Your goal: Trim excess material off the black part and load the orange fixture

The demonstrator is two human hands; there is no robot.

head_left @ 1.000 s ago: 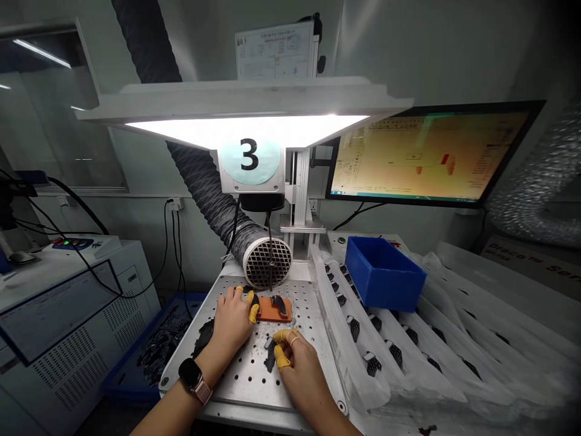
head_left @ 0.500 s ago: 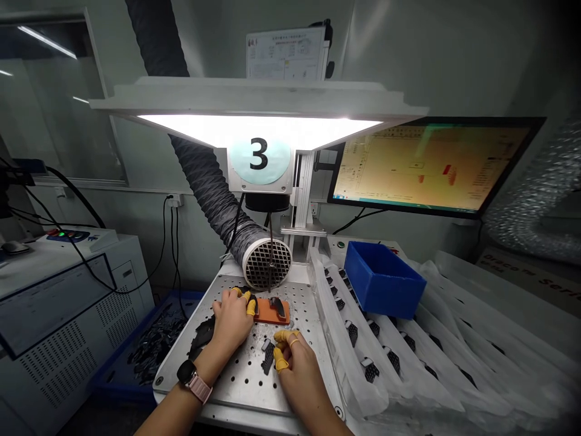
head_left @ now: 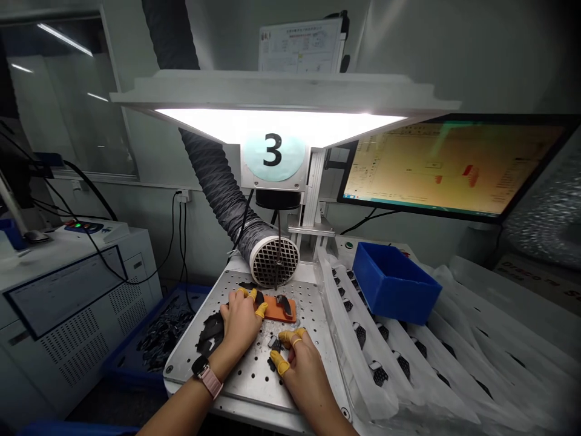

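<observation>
My left hand (head_left: 242, 318), in yellow finger cots, curls its fingers and thumb round a dark part (head_left: 259, 298) at the left end of an orange block (head_left: 273, 309). Another curved black part (head_left: 284, 304) sits on that block's right end. My right hand (head_left: 300, 357), also in yellow finger cots, has thumb and fingers closed about a small black piece with a pale tab (head_left: 274, 343) low over the perforated metal plate (head_left: 254, 387). The fingers cover much of this piece. Beside my left wrist lies a heap of black parts (head_left: 211, 332).
A lit machine head marked 3 (head_left: 273, 149) hangs above the plate, with a round grille duct (head_left: 276, 261) behind. To the right are white trays (head_left: 345, 357) of black parts and a blue bin (head_left: 399, 297). A blue crate (head_left: 122, 363) stands lower left.
My right hand has moved onto the small black piece, which lay uncovered beside its fingers before. My left hand stays at the orange block. The whole view has shifted slightly.
</observation>
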